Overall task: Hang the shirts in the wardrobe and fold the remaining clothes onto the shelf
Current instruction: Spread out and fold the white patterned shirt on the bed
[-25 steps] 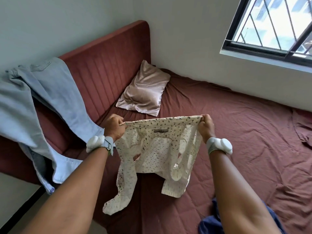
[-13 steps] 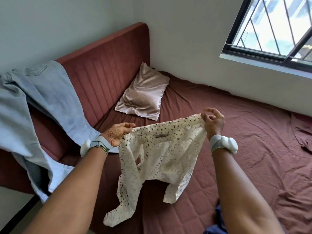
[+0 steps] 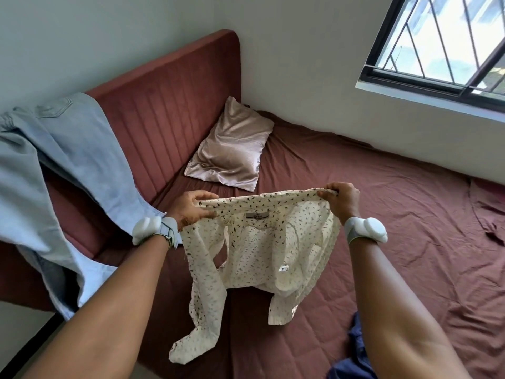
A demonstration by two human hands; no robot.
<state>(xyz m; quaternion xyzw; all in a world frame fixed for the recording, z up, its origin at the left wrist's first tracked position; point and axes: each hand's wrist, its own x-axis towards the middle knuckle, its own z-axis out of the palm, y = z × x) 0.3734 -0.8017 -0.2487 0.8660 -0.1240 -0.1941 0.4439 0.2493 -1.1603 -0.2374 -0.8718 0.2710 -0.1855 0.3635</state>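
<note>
While the shirt (image 3: 262, 242) hangs spread above the bed (image 3: 410, 228), both hands pinch its collar edge

Left hand (image 3: 191, 206) and right hand (image 3: 341, 198) each grip one end of the collar, label between them, sleeves dangling. Judgement: keep the edge taut and level, then square the shoulders before seeking a hanger; jeans (image 3: 54, 160) on the headboard wait for folding

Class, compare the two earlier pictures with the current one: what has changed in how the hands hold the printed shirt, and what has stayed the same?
Half a second ago the left hand lay open and the right hand's fingers were loose; now both pinch the printed shirt again along its top edge, pulling it straight. The shirt still hangs above the bed. The jeans over the headboard and the pillow stayed put.
</note>
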